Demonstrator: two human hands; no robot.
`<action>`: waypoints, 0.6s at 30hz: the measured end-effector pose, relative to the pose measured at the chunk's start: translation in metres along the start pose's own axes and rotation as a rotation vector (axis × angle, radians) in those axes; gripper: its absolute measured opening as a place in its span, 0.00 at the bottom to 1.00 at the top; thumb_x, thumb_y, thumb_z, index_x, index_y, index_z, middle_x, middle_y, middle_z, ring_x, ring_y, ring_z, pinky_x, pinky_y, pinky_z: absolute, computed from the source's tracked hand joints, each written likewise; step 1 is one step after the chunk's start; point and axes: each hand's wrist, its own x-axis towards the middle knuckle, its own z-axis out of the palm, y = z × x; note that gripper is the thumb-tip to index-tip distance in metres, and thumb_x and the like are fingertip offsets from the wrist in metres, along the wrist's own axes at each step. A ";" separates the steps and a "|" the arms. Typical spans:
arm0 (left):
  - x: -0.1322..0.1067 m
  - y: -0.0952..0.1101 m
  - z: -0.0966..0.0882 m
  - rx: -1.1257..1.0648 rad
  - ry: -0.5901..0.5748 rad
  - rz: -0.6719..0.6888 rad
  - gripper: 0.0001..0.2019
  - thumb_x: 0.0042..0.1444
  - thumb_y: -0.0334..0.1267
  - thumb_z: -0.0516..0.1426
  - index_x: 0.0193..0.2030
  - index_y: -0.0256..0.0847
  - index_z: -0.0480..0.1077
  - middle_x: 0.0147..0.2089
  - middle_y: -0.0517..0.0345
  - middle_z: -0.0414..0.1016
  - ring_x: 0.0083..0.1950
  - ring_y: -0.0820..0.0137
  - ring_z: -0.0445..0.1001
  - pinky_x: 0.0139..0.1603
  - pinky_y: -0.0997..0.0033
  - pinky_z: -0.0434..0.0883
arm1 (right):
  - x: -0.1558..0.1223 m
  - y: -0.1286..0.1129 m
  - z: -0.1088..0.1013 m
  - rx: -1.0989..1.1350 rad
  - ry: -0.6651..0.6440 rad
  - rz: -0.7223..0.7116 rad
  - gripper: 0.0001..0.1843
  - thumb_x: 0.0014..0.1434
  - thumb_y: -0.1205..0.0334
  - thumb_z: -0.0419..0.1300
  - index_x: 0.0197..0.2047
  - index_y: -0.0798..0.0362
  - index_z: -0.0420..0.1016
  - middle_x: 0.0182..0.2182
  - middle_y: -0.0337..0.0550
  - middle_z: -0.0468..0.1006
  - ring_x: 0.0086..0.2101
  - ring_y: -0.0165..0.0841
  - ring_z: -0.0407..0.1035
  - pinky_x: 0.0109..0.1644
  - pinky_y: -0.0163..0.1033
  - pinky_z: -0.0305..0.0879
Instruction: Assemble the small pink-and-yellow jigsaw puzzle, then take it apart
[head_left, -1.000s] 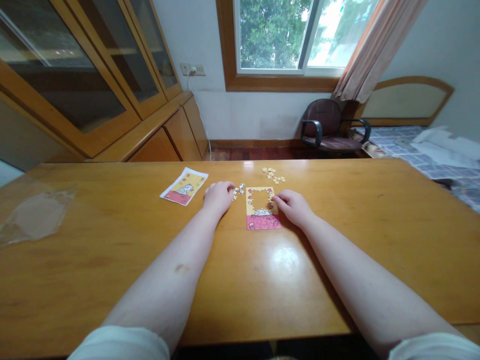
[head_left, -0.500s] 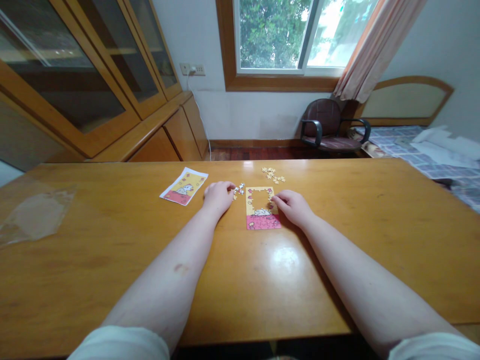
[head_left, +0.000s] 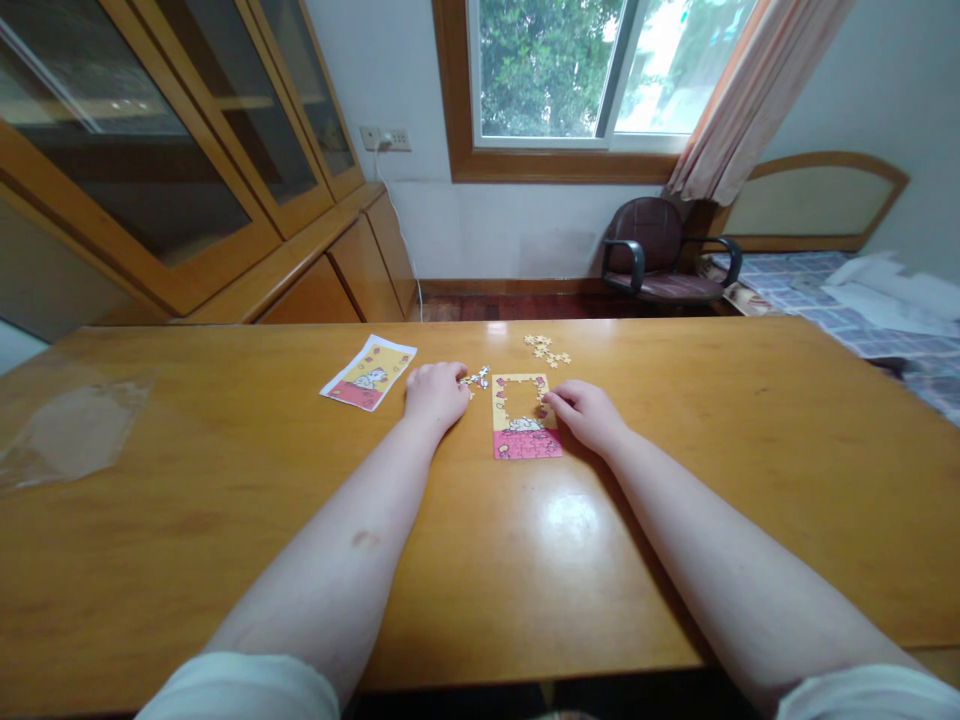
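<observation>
A small yellow and pink jigsaw puzzle (head_left: pixel 525 420) lies flat on the wooden table (head_left: pixel 480 540), with a gap in its middle. My right hand (head_left: pixel 589 412) rests at its right edge, fingers curled with the fingertips pressing on the puzzle. My left hand (head_left: pixel 436 392) lies just left of the puzzle, fingers curled over a few loose pieces (head_left: pixel 477 378); whether it grips one is hidden. Several more loose pieces (head_left: pixel 547 350) lie beyond the puzzle.
A printed reference card (head_left: pixel 368 372) lies to the left of my left hand. A clear plastic bag (head_left: pixel 71 430) sits at the table's far left. Behind the table stand a wooden cabinet (head_left: pixel 187 170), an office chair (head_left: pixel 656 255) and a bed (head_left: pixel 862 300).
My left hand has shifted slightly toward the loose pieces beside the puzzle. The right hand has stayed at the puzzle's right edge.
</observation>
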 end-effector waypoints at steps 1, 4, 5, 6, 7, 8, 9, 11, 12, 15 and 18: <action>-0.001 0.001 0.000 0.019 -0.009 0.009 0.16 0.53 0.36 0.53 0.47 0.48 0.75 0.47 0.54 0.79 0.51 0.57 0.72 0.56 0.56 0.64 | 0.000 0.000 0.000 0.000 0.000 0.002 0.16 0.63 0.56 0.53 0.28 0.53 0.74 0.27 0.42 0.74 0.32 0.33 0.67 0.37 0.36 0.59; 0.000 0.001 0.001 0.040 -0.017 0.002 0.16 0.54 0.37 0.53 0.47 0.48 0.75 0.47 0.54 0.79 0.51 0.57 0.72 0.55 0.55 0.65 | 0.000 0.000 0.001 0.002 0.001 0.006 0.16 0.63 0.56 0.53 0.28 0.53 0.74 0.27 0.41 0.74 0.32 0.32 0.67 0.37 0.36 0.59; 0.000 0.000 0.001 0.039 -0.019 -0.005 0.16 0.54 0.37 0.53 0.47 0.48 0.75 0.47 0.54 0.79 0.50 0.57 0.72 0.54 0.55 0.66 | 0.000 -0.001 0.001 0.003 0.001 0.007 0.16 0.63 0.56 0.53 0.28 0.53 0.74 0.27 0.41 0.74 0.32 0.32 0.67 0.37 0.36 0.59; 0.001 0.000 0.002 0.033 -0.021 -0.012 0.16 0.55 0.36 0.53 0.48 0.48 0.75 0.47 0.54 0.78 0.50 0.57 0.72 0.54 0.56 0.66 | 0.000 -0.001 0.001 0.003 0.001 0.009 0.16 0.63 0.56 0.53 0.28 0.53 0.74 0.27 0.41 0.74 0.32 0.32 0.67 0.37 0.36 0.59; 0.001 -0.001 0.002 0.022 -0.024 -0.018 0.16 0.55 0.36 0.53 0.48 0.48 0.74 0.47 0.54 0.78 0.50 0.57 0.72 0.53 0.56 0.67 | 0.000 -0.001 0.001 0.003 0.000 0.010 0.15 0.62 0.56 0.53 0.28 0.53 0.74 0.27 0.41 0.74 0.32 0.32 0.67 0.37 0.36 0.59; 0.002 -0.001 0.002 0.006 -0.025 -0.024 0.17 0.55 0.35 0.53 0.49 0.47 0.74 0.48 0.53 0.78 0.51 0.57 0.72 0.53 0.56 0.67 | 0.000 -0.001 0.001 0.002 0.001 0.010 0.15 0.62 0.56 0.53 0.28 0.53 0.74 0.27 0.42 0.74 0.31 0.33 0.67 0.37 0.36 0.59; 0.002 -0.002 0.003 -0.015 -0.024 -0.032 0.17 0.54 0.35 0.53 0.50 0.46 0.73 0.49 0.52 0.77 0.51 0.57 0.72 0.53 0.57 0.68 | 0.000 -0.001 0.000 0.003 0.001 0.010 0.15 0.62 0.56 0.53 0.28 0.53 0.74 0.27 0.42 0.74 0.31 0.33 0.67 0.37 0.36 0.59; 0.003 -0.003 0.004 -0.072 -0.014 -0.045 0.18 0.54 0.33 0.53 0.52 0.45 0.72 0.50 0.51 0.76 0.51 0.57 0.72 0.54 0.58 0.68 | -0.001 -0.001 0.000 0.006 0.002 0.006 0.15 0.62 0.56 0.53 0.28 0.52 0.75 0.27 0.42 0.75 0.31 0.33 0.67 0.37 0.36 0.59; 0.003 -0.003 0.004 -0.105 -0.007 -0.049 0.18 0.54 0.33 0.54 0.52 0.44 0.72 0.50 0.50 0.75 0.51 0.59 0.73 0.54 0.59 0.68 | -0.001 -0.001 0.000 0.007 0.004 0.003 0.16 0.62 0.56 0.53 0.28 0.52 0.75 0.27 0.42 0.75 0.31 0.33 0.68 0.37 0.36 0.59; 0.004 -0.004 0.005 -0.197 0.006 -0.049 0.17 0.54 0.29 0.53 0.50 0.43 0.72 0.49 0.51 0.74 0.49 0.63 0.73 0.54 0.65 0.69 | 0.000 0.000 0.000 0.006 0.008 -0.005 0.16 0.62 0.56 0.53 0.28 0.52 0.75 0.26 0.42 0.75 0.31 0.33 0.67 0.37 0.36 0.60; 0.005 -0.003 0.004 -0.253 0.030 -0.040 0.17 0.54 0.26 0.51 0.48 0.41 0.73 0.47 0.51 0.74 0.48 0.66 0.74 0.53 0.68 0.70 | 0.000 0.001 0.001 0.007 0.012 -0.009 0.16 0.62 0.56 0.53 0.28 0.52 0.75 0.26 0.42 0.75 0.31 0.32 0.67 0.36 0.36 0.59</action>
